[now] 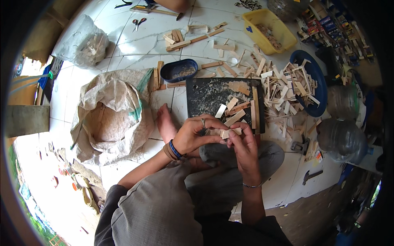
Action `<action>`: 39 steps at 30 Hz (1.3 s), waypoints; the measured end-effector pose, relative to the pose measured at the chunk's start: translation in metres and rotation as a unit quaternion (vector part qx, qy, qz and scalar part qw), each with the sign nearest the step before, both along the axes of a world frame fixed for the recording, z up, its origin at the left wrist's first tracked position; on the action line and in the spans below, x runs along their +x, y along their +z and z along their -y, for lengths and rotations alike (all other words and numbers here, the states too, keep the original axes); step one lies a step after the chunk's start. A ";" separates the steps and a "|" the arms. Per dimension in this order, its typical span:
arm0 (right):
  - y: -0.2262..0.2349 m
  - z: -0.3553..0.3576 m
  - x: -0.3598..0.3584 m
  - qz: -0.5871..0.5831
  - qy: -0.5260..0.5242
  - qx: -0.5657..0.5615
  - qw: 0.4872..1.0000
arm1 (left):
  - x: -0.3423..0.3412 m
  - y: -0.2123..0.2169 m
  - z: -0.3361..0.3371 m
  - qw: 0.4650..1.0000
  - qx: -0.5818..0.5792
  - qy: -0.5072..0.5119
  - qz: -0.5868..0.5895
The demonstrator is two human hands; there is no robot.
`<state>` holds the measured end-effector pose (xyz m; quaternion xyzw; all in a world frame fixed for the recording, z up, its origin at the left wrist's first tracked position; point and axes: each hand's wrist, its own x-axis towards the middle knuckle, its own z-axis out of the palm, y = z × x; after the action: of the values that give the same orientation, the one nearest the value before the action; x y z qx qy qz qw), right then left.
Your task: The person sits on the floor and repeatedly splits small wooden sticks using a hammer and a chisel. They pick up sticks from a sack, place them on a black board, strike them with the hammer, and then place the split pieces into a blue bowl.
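Observation:
Over my lap, my left hand (192,134) and my right hand (245,148) meet around a small pale wooden piece (232,132). Fingertips of both hands pinch it, one hand at each end; part of it is hidden by the fingers. Just beyond them lies a black board (201,96) strewn with shavings and glue-like smears. Several short wooden strips (235,117) rest on its near right part, and a longer strip (254,108) runs along its right edge.
A heap of wooden pieces (283,88) spills from a blue basin (322,88) at right. Farther back stand a yellow tub (283,47) and a blue oval dish (179,71). At left sits an open woven sack (92,92). A hammer (312,176) lies on the tiles; scissors (138,23) lie far left.

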<state>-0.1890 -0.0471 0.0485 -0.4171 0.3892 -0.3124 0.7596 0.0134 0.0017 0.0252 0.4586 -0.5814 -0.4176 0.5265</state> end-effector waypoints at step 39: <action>0.009 -0.010 0.011 -0.138 -0.033 -0.085 0.986 | -0.008 -0.013 -0.008 0.995 -0.064 0.060 0.049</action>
<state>-0.1775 -0.0366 0.0576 -0.5061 0.4760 -0.3080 0.6499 0.0056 0.0092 0.0127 0.4779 -0.6034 -0.3247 0.5497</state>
